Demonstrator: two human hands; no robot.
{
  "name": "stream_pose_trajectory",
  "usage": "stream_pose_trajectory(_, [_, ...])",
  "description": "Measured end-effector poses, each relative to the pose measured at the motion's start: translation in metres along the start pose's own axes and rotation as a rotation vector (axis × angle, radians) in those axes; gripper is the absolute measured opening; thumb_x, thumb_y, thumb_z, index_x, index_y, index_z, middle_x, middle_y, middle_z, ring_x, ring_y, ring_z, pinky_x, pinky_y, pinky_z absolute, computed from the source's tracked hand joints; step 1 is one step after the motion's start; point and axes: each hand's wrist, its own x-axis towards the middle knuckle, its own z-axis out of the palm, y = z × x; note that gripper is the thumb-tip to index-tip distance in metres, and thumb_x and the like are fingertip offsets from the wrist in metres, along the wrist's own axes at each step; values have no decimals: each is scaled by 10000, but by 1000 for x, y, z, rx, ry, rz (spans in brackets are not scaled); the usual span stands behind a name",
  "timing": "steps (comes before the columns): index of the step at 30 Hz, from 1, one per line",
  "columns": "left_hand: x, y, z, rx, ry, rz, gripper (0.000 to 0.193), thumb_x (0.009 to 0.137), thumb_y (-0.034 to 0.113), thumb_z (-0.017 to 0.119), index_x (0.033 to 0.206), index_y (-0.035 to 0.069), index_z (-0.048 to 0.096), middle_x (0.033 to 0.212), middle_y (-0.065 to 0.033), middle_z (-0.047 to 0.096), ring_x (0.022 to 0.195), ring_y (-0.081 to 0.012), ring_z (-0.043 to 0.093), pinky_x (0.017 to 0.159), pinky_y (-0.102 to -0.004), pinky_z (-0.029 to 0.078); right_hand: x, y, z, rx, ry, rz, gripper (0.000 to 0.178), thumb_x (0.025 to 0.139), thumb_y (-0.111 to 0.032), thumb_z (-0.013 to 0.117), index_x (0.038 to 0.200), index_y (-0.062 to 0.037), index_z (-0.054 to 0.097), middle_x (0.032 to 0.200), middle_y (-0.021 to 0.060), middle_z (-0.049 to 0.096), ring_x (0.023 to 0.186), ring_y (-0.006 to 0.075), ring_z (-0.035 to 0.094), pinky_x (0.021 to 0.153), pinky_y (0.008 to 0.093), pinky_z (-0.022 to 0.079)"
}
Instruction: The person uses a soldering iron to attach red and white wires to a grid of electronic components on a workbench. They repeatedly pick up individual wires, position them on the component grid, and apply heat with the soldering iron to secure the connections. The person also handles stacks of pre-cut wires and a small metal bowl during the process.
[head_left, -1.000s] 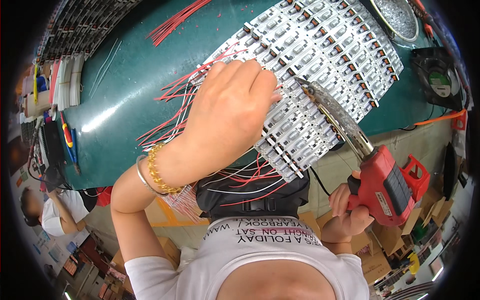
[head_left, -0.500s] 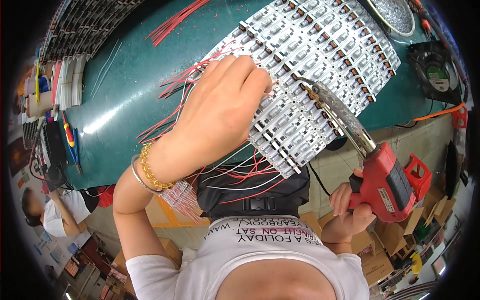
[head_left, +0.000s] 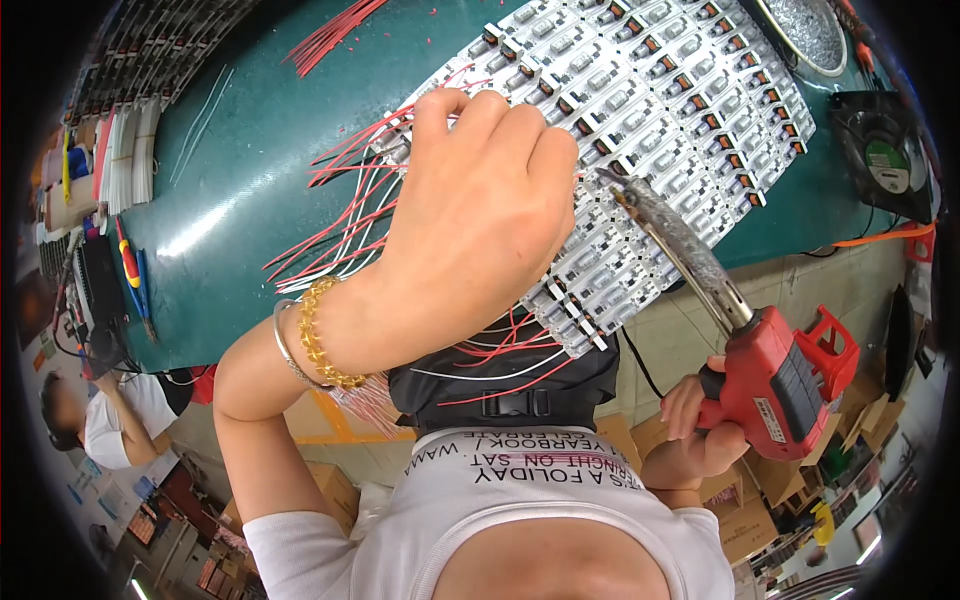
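A large panel of white circuit boards (head_left: 690,130), lined with rows of small components, lies slanted on the green table. My left hand (head_left: 490,200) rests over the panel's left part with its fingers curled closed; whatever the fingertips grip is hidden beneath them. Red and white wires (head_left: 345,235) fan out from the panel's left edge, partly under that hand. In my right hand (head_left: 700,430) is a red soldering gun (head_left: 775,390), held by its handle. Its dark, crusted tip points at the boards, just right of my left knuckles.
A bundle of red wires (head_left: 335,35) lies at the table's far side. Screwdrivers (head_left: 133,272) are at the left, near white strips (head_left: 135,160). A round metal dish (head_left: 805,35) and a black fan (head_left: 880,160) stand at the right. Another person (head_left: 110,425) sits at far left.
My left hand has shifted right and a little down over the boards, covering more of them. The soldering gun's tip has dropped slightly, still close to the left hand.
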Motion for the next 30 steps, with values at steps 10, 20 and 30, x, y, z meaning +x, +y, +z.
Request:
stream_pose_trajectory(10, [0,0,2,-35,48,-18,159,670,31,663,736,70,524,685,-38,472,705,-236,468,748,-368,345,-2,-4,6,-61,1,48,714,797,-590,546,1094,47,421,485,7,450,381,117,421,413,247,384])
stream_pose_trajectory(20, [2,1,-1,15,-8,-3,155,686,43,660,727,70,512,687,-46,491,710,-237,479,739,-377,343,-1,-2,6,-16,39,-55,815,815,-580,532,1219,105,357,460,4,434,358,111,405,404,242,378])
stream_pose_trajectory(30, [38,-68,-29,485,191,-83,148,737,130,643,861,75,585,822,-67,560,808,-244,518,709,-359,365,8,4,-1,127,-19,-128,727,863,-499,515,1222,111,351,459,-1,410,347,101,389,379,235,366])
